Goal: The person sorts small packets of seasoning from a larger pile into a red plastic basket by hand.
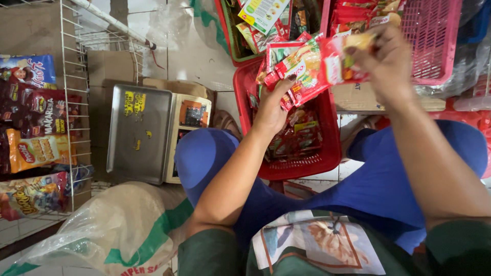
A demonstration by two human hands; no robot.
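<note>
my left hand (271, 110) and right hand (386, 56) both clutch red sachets (307, 66) – more wait in the red basket (327, 153), sorting looks part done.

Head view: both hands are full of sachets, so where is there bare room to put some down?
The steel pan of the weighing scale, between the wire rack and the red basket, is bare. The pale floor tiles behind it are free too. Crowded: the red basket beneath the left hand, the pink basket beside the right hand, and the rack's snack bags.
</note>
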